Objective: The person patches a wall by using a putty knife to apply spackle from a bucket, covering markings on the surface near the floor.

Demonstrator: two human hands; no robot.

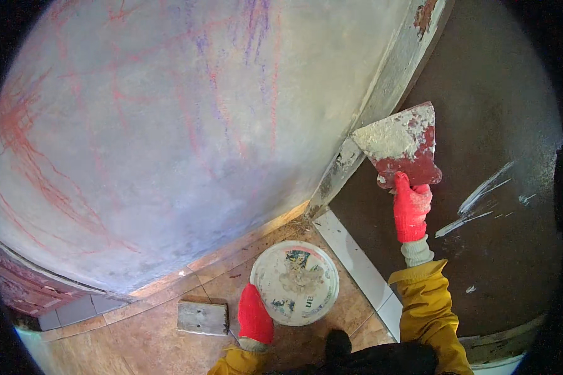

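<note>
In my right hand, gloved in red, is a wide putty knife gripped by its lower end. Its dark red blade is smeared with pale putty, and one corner touches the narrow grey edge of the wall. My left hand, also red-gloved, is closed at the left rim of a round white bucket lid. Putty residue lies over the middle of the lid. The fingers under the rim are hidden.
The pale wall at left bears red and purple scribbles. A dark brown surface with white scuffs fills the right. On the tan tiled floor lies a worn grey block. A white tile strip borders the floor.
</note>
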